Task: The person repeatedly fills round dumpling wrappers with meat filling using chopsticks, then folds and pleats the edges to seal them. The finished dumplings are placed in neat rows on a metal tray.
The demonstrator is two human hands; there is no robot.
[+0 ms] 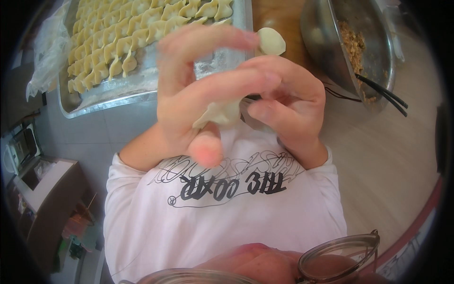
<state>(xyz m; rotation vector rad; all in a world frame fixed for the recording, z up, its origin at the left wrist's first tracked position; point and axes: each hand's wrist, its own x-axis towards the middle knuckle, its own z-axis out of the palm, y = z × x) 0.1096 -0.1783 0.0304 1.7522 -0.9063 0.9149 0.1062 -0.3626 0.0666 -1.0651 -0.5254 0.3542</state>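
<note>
A folded dumpling (221, 113) of pale dough lies in my left hand (191, 85), between the palm and the thumb, with the fingers stretched over it and slightly blurred. My right hand (291, 96) is close against the left fingertips, its thumb and fingers curled beside the dumpling. Whether the right fingers touch the dough is hidden. Behind the hands, a floured metal tray (117, 99) holds rows of shaped dumplings (120, 32). A round dough wrapper (271, 41) rests on the wooden table (275, 16) just beyond my right hand.
A large steel bowl (319, 39) with minced filling (351, 46) stands at the right, tilted in view, with black chopsticks (385, 93) over its rim. A clear plastic bag (49, 53) hangs by the tray's left side. Shelving (53, 198) stands at the lower left.
</note>
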